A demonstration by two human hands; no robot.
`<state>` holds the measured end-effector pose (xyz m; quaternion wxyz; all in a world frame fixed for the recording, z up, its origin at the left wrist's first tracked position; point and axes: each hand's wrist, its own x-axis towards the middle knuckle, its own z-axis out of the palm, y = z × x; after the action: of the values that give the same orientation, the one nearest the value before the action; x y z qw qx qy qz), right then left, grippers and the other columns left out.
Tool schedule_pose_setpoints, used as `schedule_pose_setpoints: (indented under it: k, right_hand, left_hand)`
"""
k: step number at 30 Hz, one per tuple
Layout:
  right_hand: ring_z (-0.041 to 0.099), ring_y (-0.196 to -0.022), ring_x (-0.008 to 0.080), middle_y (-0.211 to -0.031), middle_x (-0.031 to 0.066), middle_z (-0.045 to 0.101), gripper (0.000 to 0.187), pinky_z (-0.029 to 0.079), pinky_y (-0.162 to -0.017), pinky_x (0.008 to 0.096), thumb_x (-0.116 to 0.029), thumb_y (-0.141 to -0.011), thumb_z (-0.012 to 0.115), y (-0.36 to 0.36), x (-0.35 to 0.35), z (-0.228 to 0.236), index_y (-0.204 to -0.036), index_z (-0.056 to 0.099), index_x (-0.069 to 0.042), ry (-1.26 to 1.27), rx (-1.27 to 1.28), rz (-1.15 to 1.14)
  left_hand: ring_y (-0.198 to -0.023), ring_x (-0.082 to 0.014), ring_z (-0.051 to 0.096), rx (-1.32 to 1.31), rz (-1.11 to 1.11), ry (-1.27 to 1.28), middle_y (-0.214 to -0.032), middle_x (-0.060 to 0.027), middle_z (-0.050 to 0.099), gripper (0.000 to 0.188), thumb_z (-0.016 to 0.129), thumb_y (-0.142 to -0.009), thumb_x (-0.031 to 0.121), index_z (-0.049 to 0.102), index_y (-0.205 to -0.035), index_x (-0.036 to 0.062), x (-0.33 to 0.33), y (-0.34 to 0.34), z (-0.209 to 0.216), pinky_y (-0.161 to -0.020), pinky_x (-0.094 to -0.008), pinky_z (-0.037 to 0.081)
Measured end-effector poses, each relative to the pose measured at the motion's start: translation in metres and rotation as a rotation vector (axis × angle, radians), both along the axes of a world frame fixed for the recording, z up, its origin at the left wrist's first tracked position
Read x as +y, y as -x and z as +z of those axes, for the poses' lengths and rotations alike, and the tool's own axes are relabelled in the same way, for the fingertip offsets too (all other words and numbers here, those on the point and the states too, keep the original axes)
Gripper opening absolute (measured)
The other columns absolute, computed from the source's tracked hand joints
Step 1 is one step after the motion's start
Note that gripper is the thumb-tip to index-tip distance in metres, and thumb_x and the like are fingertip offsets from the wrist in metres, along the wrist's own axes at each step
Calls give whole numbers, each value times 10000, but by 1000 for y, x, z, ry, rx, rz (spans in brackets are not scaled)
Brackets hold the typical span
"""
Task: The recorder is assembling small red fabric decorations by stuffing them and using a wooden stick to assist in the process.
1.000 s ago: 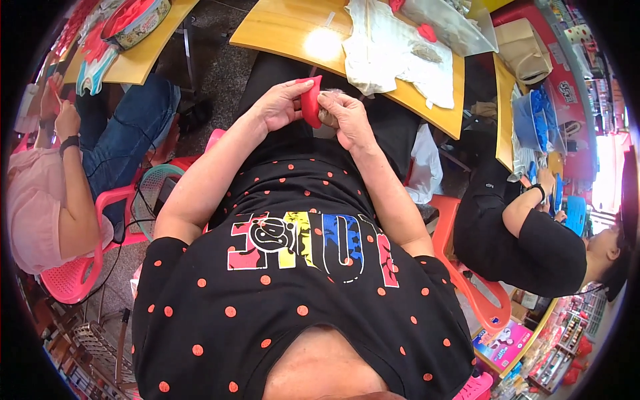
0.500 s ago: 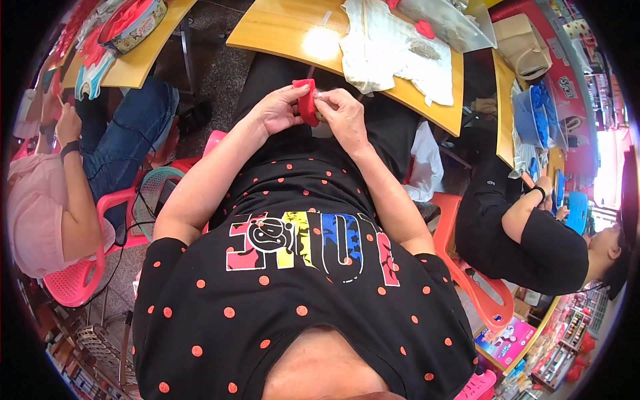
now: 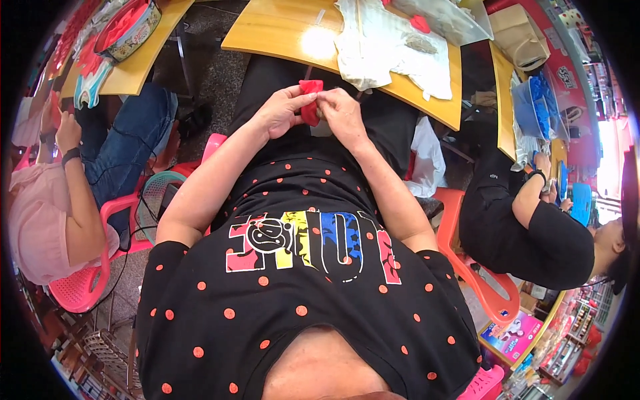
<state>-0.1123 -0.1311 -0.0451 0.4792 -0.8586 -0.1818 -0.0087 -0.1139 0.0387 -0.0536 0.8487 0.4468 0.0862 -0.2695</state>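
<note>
Above my lap, just in front of the near table edge, I hold a small red cloth piece (image 3: pixel 310 118), narrow and folded. My left hand (image 3: pixel 283 112) grips its left side, thumb across the front and fingers behind. My right hand (image 3: pixel 343 113) is closed in a pinch at the cloth's right edge; anything tiny between those fingertips is too small to make out. Part of the cloth is hidden behind the fingers.
Ahead is a wooden table (image 3: pixel 273 30) with white cloth (image 3: pixel 360 57), a red scrap (image 3: pixel 420 25) and a clear plastic bin (image 3: pixel 460 17). A seated person in pink (image 3: pixel 50 213) is at left, another in black (image 3: pixel 527 233) at right. A white bag (image 3: pixel 427 163) hangs beside my right leg.
The red cloth has turned and bunched at its top between my hands. My left thumb has shifted across its front. Both hands stay in nearly the same place.
</note>
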Motion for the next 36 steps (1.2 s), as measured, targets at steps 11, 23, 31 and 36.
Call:
schedule_pose_setpoints:
  k: [11, 23, 31, 36]
  right_hand:
    - [582, -693, 85, -777, 35, 595, 166, 493, -637, 230, -60, -783, 669, -10, 12, -7, -886, 548, -14, -84, 42, -254]
    - [586, -705, 107, -825, 28, 635, 205, 463, -642, 231, -139, -804, 699, -12, -4, -3, -968, 621, -45, -646, 772, -153]
    - [611, -660, 89, -754, 57, 660, 211, 487, -614, 219, -93, -766, 683, -10, 9, -17, -932, 664, 36, -180, 113, -226]
    - [607, -651, 88, -736, 58, 657, 196, 486, -609, 218, -96, -791, 669, -16, 3, -17, -939, 665, 32, -365, 246, -186]
  left_hand:
    - [-903, -160, 628, -164, -49, -209, -1039, -94, 622, 421, 674, -788, -15, 507, -1174, -14, -7, 4, -1, -762, -283, 538]
    - [-917, -161, 623, -267, 89, -249, -1030, -91, 635, 441, 708, -726, -52, 532, -1128, -24, -3, -2, -6, -821, -279, 510]
    - [-937, -117, 606, -563, 2, -698, -1039, -63, 631, 460, 671, -731, -75, 531, -1163, -6, -6, 0, -23, -838, -257, 492]
    - [-829, -121, 629, -215, 13, -184, -939, -58, 656, 253, 650, -842, 159, 607, -1057, 32, -5, -3, 10, -740, -264, 509]
